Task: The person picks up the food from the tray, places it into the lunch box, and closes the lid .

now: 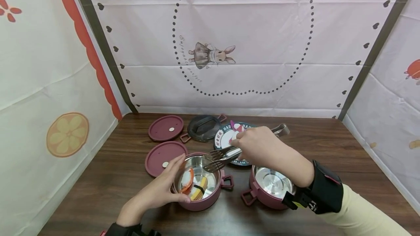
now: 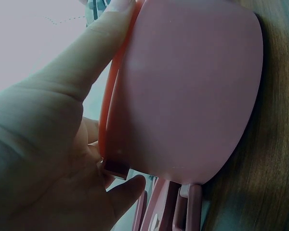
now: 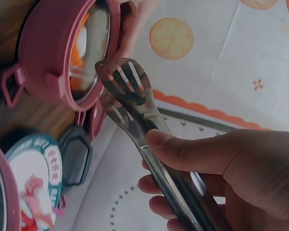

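Observation:
My left hand (image 1: 160, 190) holds the left side of a dusty-pink pot (image 1: 205, 205), the thumb along its near rim and the fingers at the far left. Inside the steel bowl lie an orange-and-white toy food piece (image 1: 187, 179) and a yellow one with a black band (image 1: 199, 189). My right hand (image 1: 259, 145) grips metal tongs (image 3: 156, 159) by their arms. The slotted tips are apart, over the right part of this pot, with nothing between them. Below the right forearm stands a second pink pot (image 1: 267, 197), its steel inside showing.
Behind the pots, a patterned plate (image 1: 220, 140) carries a pink-and-white piece (image 3: 36, 204), partly hidden by my right hand. Two round maroon lids (image 1: 160, 126) lie at the back left, near a dark lid with a handle (image 1: 204, 128). Printed cloth walls enclose the wooden table (image 1: 328, 163).

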`<state>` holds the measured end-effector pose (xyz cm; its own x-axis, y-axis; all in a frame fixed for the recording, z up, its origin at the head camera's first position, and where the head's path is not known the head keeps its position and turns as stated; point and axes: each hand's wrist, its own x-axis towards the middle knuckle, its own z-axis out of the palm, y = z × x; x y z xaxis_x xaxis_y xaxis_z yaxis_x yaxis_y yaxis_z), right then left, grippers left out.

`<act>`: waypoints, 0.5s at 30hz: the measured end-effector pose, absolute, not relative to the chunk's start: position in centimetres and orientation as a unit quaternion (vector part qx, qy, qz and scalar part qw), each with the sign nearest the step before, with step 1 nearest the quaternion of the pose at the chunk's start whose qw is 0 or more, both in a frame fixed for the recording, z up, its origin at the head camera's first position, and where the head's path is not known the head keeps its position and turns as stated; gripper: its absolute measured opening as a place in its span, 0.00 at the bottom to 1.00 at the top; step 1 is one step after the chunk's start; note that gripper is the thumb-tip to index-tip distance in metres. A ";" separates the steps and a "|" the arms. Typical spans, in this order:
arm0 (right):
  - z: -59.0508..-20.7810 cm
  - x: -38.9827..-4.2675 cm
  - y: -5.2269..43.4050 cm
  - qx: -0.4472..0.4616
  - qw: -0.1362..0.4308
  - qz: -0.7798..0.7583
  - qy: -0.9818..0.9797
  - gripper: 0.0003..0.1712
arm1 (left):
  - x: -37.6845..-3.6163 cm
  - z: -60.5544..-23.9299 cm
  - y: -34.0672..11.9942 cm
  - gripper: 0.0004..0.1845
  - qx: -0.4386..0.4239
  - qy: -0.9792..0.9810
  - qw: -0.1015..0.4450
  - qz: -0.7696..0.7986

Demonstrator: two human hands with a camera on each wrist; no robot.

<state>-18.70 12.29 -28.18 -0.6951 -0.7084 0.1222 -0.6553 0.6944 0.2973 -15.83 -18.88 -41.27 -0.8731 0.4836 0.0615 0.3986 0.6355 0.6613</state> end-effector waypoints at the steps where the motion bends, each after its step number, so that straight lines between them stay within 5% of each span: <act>1: -28.0 -19.0 12.4 0.367 0.110 -0.115 -0.916 0.21 | -15.8 -41.3 -18.9 0.65 0.244 0.902 0.060 0.350; 15: -27.1 -22.8 16.0 0.267 0.078 -0.093 -0.956 0.06 | -15.9 -41.4 -18.9 0.64 0.244 0.902 0.061 0.351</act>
<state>-22.79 16.00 -27.11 -0.8453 -0.5249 0.0998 -0.4959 0.8403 0.2191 -15.89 -18.90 -41.35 -0.8736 0.4828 0.0610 0.3973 0.6352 0.6623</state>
